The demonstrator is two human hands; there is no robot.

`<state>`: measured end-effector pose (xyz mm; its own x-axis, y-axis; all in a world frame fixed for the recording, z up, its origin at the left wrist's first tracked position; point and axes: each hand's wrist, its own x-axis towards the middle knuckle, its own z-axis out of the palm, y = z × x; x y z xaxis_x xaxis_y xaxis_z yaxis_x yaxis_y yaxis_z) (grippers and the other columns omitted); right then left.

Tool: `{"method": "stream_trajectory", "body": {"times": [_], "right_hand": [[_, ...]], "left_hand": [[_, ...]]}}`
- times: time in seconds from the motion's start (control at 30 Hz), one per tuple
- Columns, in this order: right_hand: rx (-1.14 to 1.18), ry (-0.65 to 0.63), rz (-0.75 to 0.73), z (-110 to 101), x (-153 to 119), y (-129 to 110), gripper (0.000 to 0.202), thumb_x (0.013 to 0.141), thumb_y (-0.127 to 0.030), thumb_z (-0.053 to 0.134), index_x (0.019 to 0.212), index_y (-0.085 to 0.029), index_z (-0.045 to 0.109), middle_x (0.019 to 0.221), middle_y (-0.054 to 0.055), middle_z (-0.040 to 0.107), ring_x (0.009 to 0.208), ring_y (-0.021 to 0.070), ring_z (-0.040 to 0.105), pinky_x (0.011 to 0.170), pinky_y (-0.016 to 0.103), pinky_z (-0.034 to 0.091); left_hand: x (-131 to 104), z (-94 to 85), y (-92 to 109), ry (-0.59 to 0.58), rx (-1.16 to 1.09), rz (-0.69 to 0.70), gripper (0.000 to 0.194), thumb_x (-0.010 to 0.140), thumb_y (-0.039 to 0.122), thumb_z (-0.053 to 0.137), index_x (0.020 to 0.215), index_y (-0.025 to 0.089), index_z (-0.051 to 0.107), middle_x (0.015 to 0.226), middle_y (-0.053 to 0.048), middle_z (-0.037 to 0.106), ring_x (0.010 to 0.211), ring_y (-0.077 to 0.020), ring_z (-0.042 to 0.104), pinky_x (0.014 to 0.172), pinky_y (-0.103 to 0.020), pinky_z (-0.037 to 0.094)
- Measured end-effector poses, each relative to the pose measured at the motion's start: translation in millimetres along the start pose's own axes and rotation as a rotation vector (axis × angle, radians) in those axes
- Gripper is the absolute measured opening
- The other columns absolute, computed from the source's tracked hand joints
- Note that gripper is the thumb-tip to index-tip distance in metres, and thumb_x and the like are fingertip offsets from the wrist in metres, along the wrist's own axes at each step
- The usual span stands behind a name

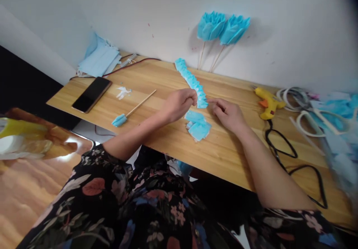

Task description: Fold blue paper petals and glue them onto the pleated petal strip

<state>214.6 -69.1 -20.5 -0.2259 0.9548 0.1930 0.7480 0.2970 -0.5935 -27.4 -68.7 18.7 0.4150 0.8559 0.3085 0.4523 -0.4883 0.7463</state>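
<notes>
A long row of overlapping pale-blue fabric pieces runs across the wooden table from the wall toward me. My left hand is closed in a pinch against the left side of the row's near end; what its fingertips hold, if anything, is hidden. From the other side, my right hand reaches in with the index finger stretched out, its tip at the row's near end. That hand's fingers are apart and nothing shows in them. Just below, between the hands, lies a small loose pile of blue fabric pieces.
Two blue fabric flowers on sticks lean against the wall. To the left are a thin stick with a blue bud, a phone and stacked face masks. A yellow glue gun, its black cord and white-handled scissors lie right.
</notes>
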Motion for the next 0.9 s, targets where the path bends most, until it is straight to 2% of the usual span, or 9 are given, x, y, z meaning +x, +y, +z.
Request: {"method": "stream_trajectory", "body": {"times": [0.07,0.13,0.3,0.4,0.53,0.6,0.7,0.8,0.9], "right_hand": [[0.003,-0.011,0.026,0.2,-0.3,0.6,0.038,0.091,-0.03,0.051,0.116,-0.023,0.078,0.06,-0.001,0.063,0.052,0.0151,0.048,0.058,0.028,0.036],[0.008,-0.023,0.039,0.1,-0.3,0.3,0.037,0.091,-0.031,0.051,0.113,-0.023,0.079,0.058,-0.001,0.06,0.051,0.0147,0.046,0.057,0.028,0.035],[-0.01,-0.044,0.043,-0.7,0.3,-0.6,0.038,0.091,-0.034,0.05,0.112,-0.024,0.08,0.055,-0.002,0.056,0.05,0.0151,0.044,0.057,0.029,0.034],[-0.005,-0.031,0.035,0.4,0.8,1.6,0.037,0.091,-0.035,0.051,0.111,-0.025,0.08,0.054,-0.002,0.058,0.048,0.0156,0.045,0.056,0.029,0.034],[0.002,0.002,0.005,2.9,1.2,4.1,0.034,0.09,-0.034,0.052,0.107,-0.025,0.081,0.057,-0.001,0.063,0.048,0.015,0.046,0.056,0.029,0.035],[-0.003,0.01,0.011,3.5,1.2,4.0,0.034,0.09,-0.034,0.052,0.107,-0.025,0.081,0.058,-0.001,0.064,0.048,0.0148,0.046,0.056,0.028,0.035],[0.005,-0.003,0.018,3.3,1.1,2.8,0.037,0.091,-0.035,0.051,0.109,-0.023,0.08,0.059,0.0,0.064,0.05,0.0148,0.047,0.058,0.029,0.036],[0.017,-0.027,0.015,2.2,1.3,1.1,0.039,0.093,-0.035,0.049,0.112,-0.022,0.08,0.064,0.001,0.067,0.053,0.015,0.05,0.06,0.029,0.037],[0.018,-0.047,0.026,0.7,1.4,-1.2,0.038,0.093,-0.034,0.049,0.112,-0.021,0.079,0.066,0.002,0.068,0.055,0.0156,0.053,0.062,0.029,0.038]], "left_hand": [[-18.6,-19.1,10.8,-0.007,0.054,0.049,0.023,0.079,0.008,0.039,0.072,0.017,0.059,0.078,-0.004,0.067,0.074,-0.0148,0.059,0.073,-0.028,0.045],[-37.4,-43.3,15.5,-0.001,0.137,0.009,0.021,0.079,0.01,0.04,0.073,0.018,0.058,0.076,-0.003,0.066,0.072,-0.0149,0.058,0.072,-0.029,0.045],[-81.1,-112.5,12.1,0.075,0.457,-0.261,0.018,0.079,0.017,0.043,0.073,0.019,0.06,0.07,-0.002,0.065,0.065,-0.016,0.056,0.066,-0.031,0.041],[-105.7,-137.2,3.0,0.117,0.655,-0.446,0.025,0.086,0.025,0.043,0.085,0.024,0.068,0.067,-0.002,0.065,0.063,-0.0177,0.057,0.062,-0.031,0.041],[-122.5,-136.3,-23.9,0.008,0.768,-0.454,0.038,0.093,0.041,0.043,0.107,0.024,0.074,0.093,-0.007,0.077,0.08,-0.0238,0.068,0.07,-0.033,0.049],[-118.9,-128.2,-39.1,-0.063,0.799,-0.428,0.041,0.094,0.046,0.044,0.108,0.022,0.075,0.103,-0.011,0.077,0.089,-0.0273,0.07,0.073,-0.034,0.05],[-103.4,-118.3,-54.0,-0.138,0.842,-0.488,0.036,0.091,0.043,0.048,0.102,0.02,0.074,0.098,-0.015,0.077,0.087,-0.0304,0.071,0.069,-0.035,0.048],[-88.6,-115.9,-54.7,-0.176,0.869,-0.566,0.029,0.088,0.036,0.048,0.094,0.019,0.072,0.09,-0.015,0.076,0.079,-0.0304,0.07,0.065,-0.035,0.045],[-83.3,-118.2,-43.2,-0.262,0.891,-0.44,0.028,0.089,0.033,0.046,0.09,0.02,0.07,0.088,-0.013,0.076,0.081,-0.0297,0.07,0.074,-0.038,0.048]]}}
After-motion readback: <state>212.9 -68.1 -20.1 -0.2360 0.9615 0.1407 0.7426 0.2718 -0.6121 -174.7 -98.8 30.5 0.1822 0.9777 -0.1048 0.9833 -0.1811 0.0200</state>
